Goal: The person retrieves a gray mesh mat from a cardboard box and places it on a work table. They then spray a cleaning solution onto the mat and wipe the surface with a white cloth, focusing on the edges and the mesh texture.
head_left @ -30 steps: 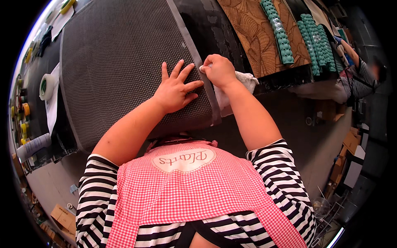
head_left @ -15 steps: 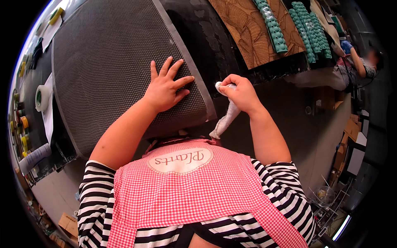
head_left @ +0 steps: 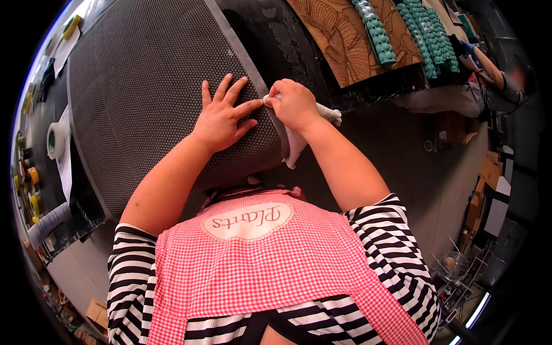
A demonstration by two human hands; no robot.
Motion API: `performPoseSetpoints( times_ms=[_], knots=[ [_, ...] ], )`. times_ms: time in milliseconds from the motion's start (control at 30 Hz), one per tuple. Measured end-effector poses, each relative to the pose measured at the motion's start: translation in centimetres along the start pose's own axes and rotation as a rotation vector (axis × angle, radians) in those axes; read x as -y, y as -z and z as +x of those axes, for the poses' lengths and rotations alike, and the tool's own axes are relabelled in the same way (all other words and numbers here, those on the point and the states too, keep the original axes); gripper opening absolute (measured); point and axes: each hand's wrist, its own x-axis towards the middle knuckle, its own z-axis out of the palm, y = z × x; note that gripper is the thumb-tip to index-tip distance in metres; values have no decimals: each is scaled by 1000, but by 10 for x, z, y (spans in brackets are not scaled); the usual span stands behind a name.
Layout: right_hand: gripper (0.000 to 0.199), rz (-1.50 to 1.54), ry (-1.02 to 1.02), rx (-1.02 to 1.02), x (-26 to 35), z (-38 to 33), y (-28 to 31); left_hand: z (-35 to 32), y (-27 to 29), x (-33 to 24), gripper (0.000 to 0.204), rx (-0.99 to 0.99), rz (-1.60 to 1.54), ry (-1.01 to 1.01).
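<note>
Busy bench here. The dark worktop (head_left: pixel 270 34) runs off toward the top of the view, and past the main piece there's a brown carved panel (head_left: pixel 345 34) with a leaf pattern and a few strips of teal moulded trays (head_left: pixel 376 31) lying on it. Along the left edge sit a roll of tape (head_left: pixel 56 141), some yellow bits and a white cylinder (head_left: pixel 49 221) near the corner. Top right, another person's arm (head_left: pixel 489 63) in a striped sleeve is working at its own spot, well apart. Nothing sits between the hands and the piece itself.

The main thing is a big grey mesh panel (head_left: pixel 149 86) with a paler grey border strip, lying tilted across the worktop, its near corner right in front of the pink gingham apron (head_left: pixel 259 264).

Left hand (head_left: pixel 221 118) lies flat, palm down on the mesh near the right edge, fingers (head_left: pixel 221 92) spread wide, thumb pointing toward the other hand.

Right hand (head_left: pixel 296 103) is curled into a loose fist at the border strip, fingers pressed together and pinching a white cloth (head_left: pixel 296 144) against the edge. The rest of the cloth hangs out under the wrist, off the panel's side. The two hands are just beside each other, thumb tip nearly at the cloth.
</note>
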Motion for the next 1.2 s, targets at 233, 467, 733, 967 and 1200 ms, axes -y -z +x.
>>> performPoseSetpoints(
  times_ms=[233, 467, 733, 967, 1200],
  knots=[
    [12, -44, -7, 59, -8, -39, 9, -3, -3, 1, 43, -16, 19, 0],
    [13, -24, -20, 132, -14, -56, 14, -6, -6, 1, 44, -10, 10, 16],
    [13, -26, -46, 91, -13, -40, 12, -4, -3, 1, 44, -5, 18, 9],
    [14, -13, -94, 84, -5, -24, 11, -3, -4, -1, 44, -7, 13, 1],
    [15, -20, -75, 105, -8, -42, 13, -2, -3, 0, 44, -25, 19, -1]
  ],
)
